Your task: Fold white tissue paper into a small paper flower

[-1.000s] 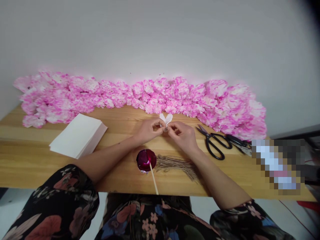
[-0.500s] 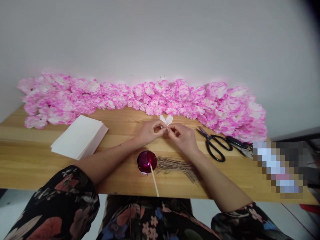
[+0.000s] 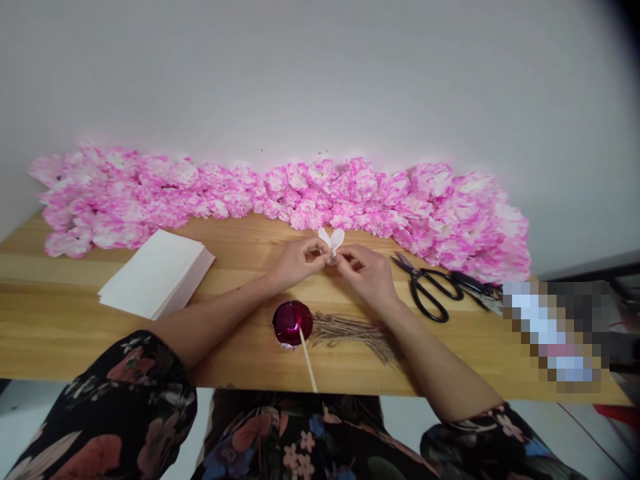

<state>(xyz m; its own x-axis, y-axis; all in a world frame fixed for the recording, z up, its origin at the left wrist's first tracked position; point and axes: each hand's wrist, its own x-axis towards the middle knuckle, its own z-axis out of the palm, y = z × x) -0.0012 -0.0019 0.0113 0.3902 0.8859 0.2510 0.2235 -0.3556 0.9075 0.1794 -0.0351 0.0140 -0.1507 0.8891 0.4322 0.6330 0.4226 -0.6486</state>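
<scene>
Between my two hands is a small white paper flower (image 3: pixel 331 238) with petals standing up and apart. My left hand (image 3: pixel 301 259) pinches its left side between thumb and fingertips. The thumb and fingers of my right hand (image 3: pixel 367 268) are closed on its right side, low near the base. Part of the base is hidden by my fingertips. Below my hands sits a round dish of dark magenta liquid (image 3: pixel 290 321), with a thin wooden stick (image 3: pixel 308 360) leaning out over the table. A bundle of thin brown stems (image 3: pixel 353 331) lies right of the dish, partly under my right forearm.
A long heap of pink and white paper flowers (image 3: pixel 345 193) lines the wall. A stack of white paper (image 3: pixel 155 273) lies at left. Black-handled scissors (image 3: pixel 430 287) and black-handled pliers or cutters (image 3: pixel 475 288) lie at right, beside a blurred-out patch (image 3: pixel 555 333). The wooden table's (image 3: pixel 240 370) front edge is near me.
The white petals have spread slightly further apart, and my fingers have shifted a little around the base. The whole view has moved slightly. Both hands keep their grip.
</scene>
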